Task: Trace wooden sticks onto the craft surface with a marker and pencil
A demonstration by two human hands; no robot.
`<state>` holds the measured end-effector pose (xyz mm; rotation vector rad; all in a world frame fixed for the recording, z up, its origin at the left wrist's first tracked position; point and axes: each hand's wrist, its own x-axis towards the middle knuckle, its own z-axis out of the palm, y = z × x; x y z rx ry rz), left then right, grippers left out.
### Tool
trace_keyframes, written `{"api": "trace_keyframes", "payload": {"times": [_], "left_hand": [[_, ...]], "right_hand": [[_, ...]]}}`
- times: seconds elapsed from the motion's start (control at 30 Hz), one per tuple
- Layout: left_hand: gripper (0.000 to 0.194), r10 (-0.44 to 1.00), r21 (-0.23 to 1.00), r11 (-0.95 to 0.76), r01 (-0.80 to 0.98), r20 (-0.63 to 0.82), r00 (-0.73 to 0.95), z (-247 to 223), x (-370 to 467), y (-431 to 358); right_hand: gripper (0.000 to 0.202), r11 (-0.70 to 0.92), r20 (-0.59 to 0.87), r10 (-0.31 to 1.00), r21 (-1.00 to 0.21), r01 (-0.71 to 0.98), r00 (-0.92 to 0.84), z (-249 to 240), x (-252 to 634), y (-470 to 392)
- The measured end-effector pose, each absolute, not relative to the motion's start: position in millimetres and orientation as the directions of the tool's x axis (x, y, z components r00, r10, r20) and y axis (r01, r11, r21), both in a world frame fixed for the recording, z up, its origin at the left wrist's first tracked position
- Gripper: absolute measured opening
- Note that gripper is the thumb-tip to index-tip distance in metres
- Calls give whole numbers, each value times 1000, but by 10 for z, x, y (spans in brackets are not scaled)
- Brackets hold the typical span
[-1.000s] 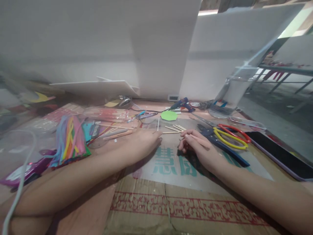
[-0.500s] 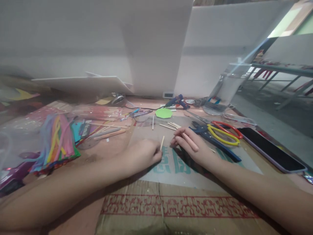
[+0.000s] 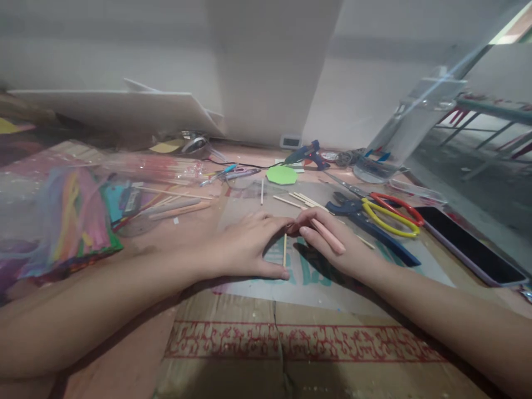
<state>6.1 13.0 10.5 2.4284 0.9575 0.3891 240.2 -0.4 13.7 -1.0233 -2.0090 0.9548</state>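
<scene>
A short wooden stick point(image 3: 285, 250) lies on the printed white sheet point(image 3: 249, 284), between the spread thumb and index finger of my left hand point(image 3: 249, 244). That hand is open, and its index fingertip meets the fingers of my right hand point(image 3: 328, 233). Tucked in my curled right hand is a slim salmon-pink pen-shaped tool point(image 3: 328, 235), whose tip is hidden. Just beyond the right fingers lie several more wooden sticks point(image 3: 305, 198). Another short stick point(image 3: 262, 192) rests farther back, near a green paper octagon point(image 3: 281, 175).
Blue-handled pliers point(image 3: 380, 235), red-and-yellow scissors point(image 3: 393, 216) and a phone point(image 3: 469, 244) lie to the right. Behind them stands a clear container point(image 3: 411, 133). A glue gun point(image 3: 310, 155) lies at the back. Colourful pipe cleaners point(image 3: 75, 216) occupy the left.
My left hand has opened from a closed grip around the short stick and moved right against my right fingers. The stick is now lower, between thumb and index finger. The camera view has tilted slightly down.
</scene>
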Motion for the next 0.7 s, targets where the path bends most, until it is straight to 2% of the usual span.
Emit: {"api": "trace_keyframes", "payload": {"times": [0.2,0.33,0.43,0.53,0.6,0.7], "left_hand": [[99,741,525,-604,600,92,666,59,52,76],[97,753,517,-593,617,86,653,52,60,80],[99,773,541,-563,625,76,630,41,62,62],[99,768,557,-573,601,108,631,30,60,12],[98,753,549,-595,586,126,646,33,66,-26],[100,729,519,-635,572,155,667,46,83,-61]], "right_hand": [[38,275,197,933,-930,243,-301,73,2440,-7],[47,222,179,965,-946,237,-189,70,2461,17],[39,284,252,957,-911,300,-141,215,2465,9],[25,380,337,925,-840,387,-176,373,2489,-22],[17,401,336,914,-831,387,-226,401,2509,-45],[14,347,252,920,-881,323,-301,327,2513,-72]]}}
